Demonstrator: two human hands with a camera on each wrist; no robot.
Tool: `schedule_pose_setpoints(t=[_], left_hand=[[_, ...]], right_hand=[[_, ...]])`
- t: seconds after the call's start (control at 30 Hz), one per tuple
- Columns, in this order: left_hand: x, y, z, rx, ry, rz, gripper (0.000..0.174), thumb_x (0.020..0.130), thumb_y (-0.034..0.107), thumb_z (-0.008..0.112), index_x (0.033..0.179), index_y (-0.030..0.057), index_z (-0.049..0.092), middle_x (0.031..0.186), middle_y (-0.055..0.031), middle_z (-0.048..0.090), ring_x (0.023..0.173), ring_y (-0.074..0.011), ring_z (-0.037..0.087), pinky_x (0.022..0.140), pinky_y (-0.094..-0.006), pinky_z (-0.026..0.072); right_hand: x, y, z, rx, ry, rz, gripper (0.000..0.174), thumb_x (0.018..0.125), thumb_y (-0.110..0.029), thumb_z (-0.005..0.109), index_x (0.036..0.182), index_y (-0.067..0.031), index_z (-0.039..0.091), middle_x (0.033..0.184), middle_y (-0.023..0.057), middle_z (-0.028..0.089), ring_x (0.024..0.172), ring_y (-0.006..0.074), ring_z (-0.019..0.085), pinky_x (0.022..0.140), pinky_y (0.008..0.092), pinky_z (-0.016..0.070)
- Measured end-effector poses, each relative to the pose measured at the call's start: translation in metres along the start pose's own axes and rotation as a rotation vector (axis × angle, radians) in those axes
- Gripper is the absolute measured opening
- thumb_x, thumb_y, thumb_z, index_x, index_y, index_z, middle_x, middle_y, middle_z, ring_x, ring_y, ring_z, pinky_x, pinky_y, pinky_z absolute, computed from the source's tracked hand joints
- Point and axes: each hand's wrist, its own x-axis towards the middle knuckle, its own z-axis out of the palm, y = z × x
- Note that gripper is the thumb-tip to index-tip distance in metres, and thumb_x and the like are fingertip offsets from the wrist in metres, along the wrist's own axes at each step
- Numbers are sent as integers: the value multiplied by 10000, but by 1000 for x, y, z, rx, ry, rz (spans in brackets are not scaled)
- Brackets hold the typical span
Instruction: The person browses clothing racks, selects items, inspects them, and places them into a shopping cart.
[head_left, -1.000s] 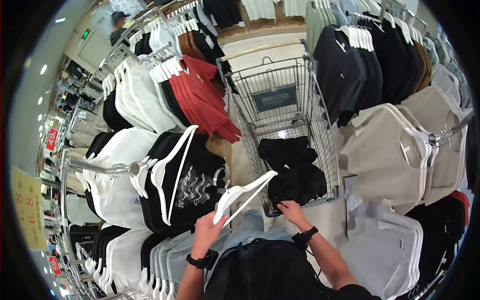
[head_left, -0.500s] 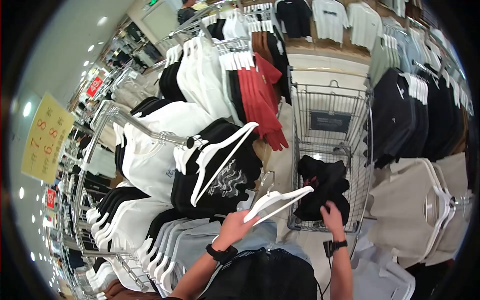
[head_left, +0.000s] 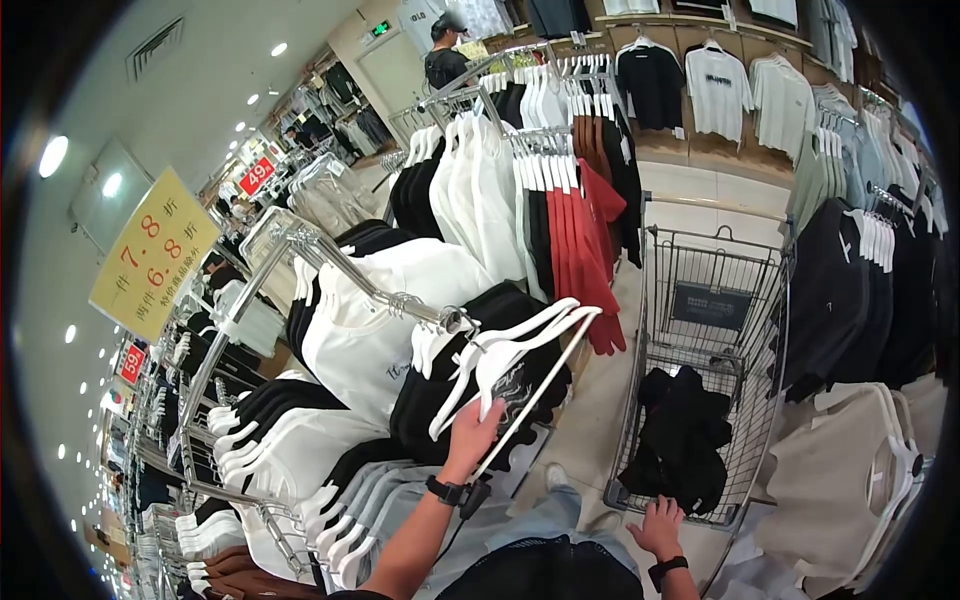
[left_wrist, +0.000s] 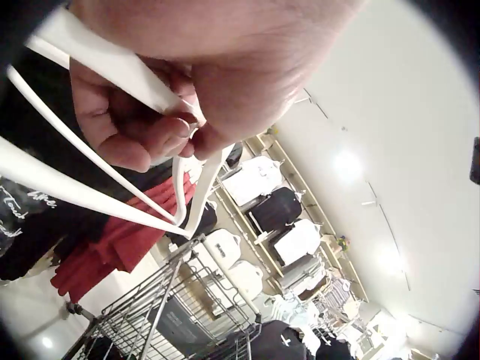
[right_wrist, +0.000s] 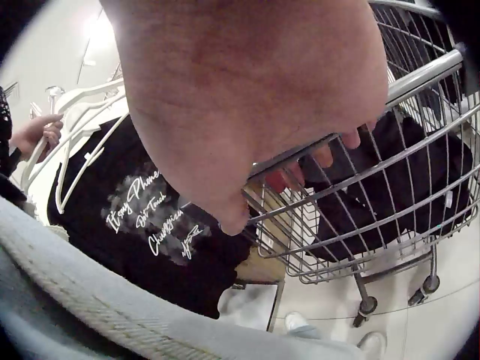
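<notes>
In the head view my left hand (head_left: 472,440) grips a white clothes hanger (head_left: 484,380) by one end, and the hanger carries no garment. The left wrist view shows thumb and fingers pinching the white plastic (left_wrist: 112,60). Right beside it another bare white hanger (head_left: 452,400) hangs at the rack's end, in front of black T-shirts with white script (right_wrist: 146,214). My right hand (head_left: 660,527) is at the near edge of the shopping cart (head_left: 712,305), fingers loosely extended over its rim in the right wrist view. A crumpled black garment (head_left: 680,440) lies in the cart.
A metal rack (head_left: 205,380) of white, black and grey tops stands at my left. Red shirts (head_left: 572,250) hang farther back. Beige tops (head_left: 825,470) hang on the right, close to the cart. A yellow price sign (head_left: 155,255) stands at the left; a person (head_left: 445,62) is in the background.
The left hand has carried the hanger up to the rack, beside the other bare hanger. The right hand has drawn back from the black garment to the cart's edge. The view has turned left.
</notes>
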Motion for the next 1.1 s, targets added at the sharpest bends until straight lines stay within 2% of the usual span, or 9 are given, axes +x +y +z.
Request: schedule_pose_setpoints(t=[0.4, 0.47, 0.5, 0.53, 0.6, 0.63, 0.77, 0.83, 1.1], left_hand=[[32, -36, -35, -237, 3, -104, 378, 998, 361, 675, 780, 60, 606, 617, 19, 555, 531, -73, 519, 513, -272, 424], [36, -41, -37, -2, 74, -54, 374, 997, 380, 675, 836, 49, 614, 628, 19, 552, 557, -55, 527, 522, -266, 433], [41, -50, -39, 114, 86, -12, 356, 986, 371, 680, 897, 30, 627, 638, -44, 603, 561, -177, 605, 546, -343, 482], [42, -55, -40, 110, 95, -8, 356, 986, 371, 680, 897, 30, 627, 638, -44, 603, 561, -177, 605, 546, -343, 482], [40, -57, -35, 532, 369, 401, 338, 968, 349, 688, 929, 17, 638, 690, -136, 658, 635, -368, 655, 607, -452, 511], [35, -54, -34, 447, 331, 283, 309, 944, 292, 703, 1005, -1, 627, 768, -217, 676, 743, -486, 641, 684, -524, 508], [17, -46, -31, 506, 367, 258, 287, 913, 190, 718, 1076, -11, 594, 970, -247, 672, 926, -447, 646, 801, -493, 503], [8, -41, -29, 658, 461, 445, 323, 872, 84, 707, 1147, -19, 572, 1205, -275, 583, 1127, -447, 564, 925, -494, 459], [-18, -61, -29, 695, 442, 455, 484, 867, 43, 679, 1325, -11, 532, 1419, -284, 429, 1220, -460, 491, 1032, -482, 434]], right_hand=[[0, -9, 13, -69, 150, -29, 693, 753, -529, 800, 1188, -10, 654, 1407, 214, 518, 1325, 434, 414, 1107, 591, 285], [1, -8, 16, -83, 181, -56, 691, 747, -519, 803, 1188, -10, 648, 1388, 211, 532, 1300, 414, 428, 1086, 577, 298], [1, -8, 18, -96, 201, -62, 693, 744, -521, 805, 1186, -12, 646, 1382, 207, 537, 1292, 409, 433, 1078, 573, 303], [1, -8, 19, -108, 220, -67, 695, 740, -523, 807, 1184, -13, 644, 1375, 204, 541, 1283, 404, 439, 1070, 568, 308], [1, -6, 21, -131, 246, -80, 698, 735, -522, 808, 1189, -18, 642, 1361, 196, 548, 1274, 394, 446, 1065, 554, 313], [1, -5, 22, -119, 235, -75, 703, 732, -521, 808, 1197, -21, 637, 1359, 193, 547, 1271, 390, 448, 1067, 552, 314], [1, -5, 23, -122, 224, -66, 722, 723, -514, 807, 1226, -31, 620, 1364, 186, 541, 1264, 379, 456, 1070, 545, 315], [-3, -7, 24, -116, 221, -59, 730, 721, -513, 808, 1234, -31, 614, 1363, 184, 540, 1265, 380, 455, 1070, 546, 316], [0, -11, 15, -106, 160, -101, 750, 718, -482, 817, 1261, -19, 587, 1376, 203, 505, 1251, 398, 460, 1058, 550, 321]])
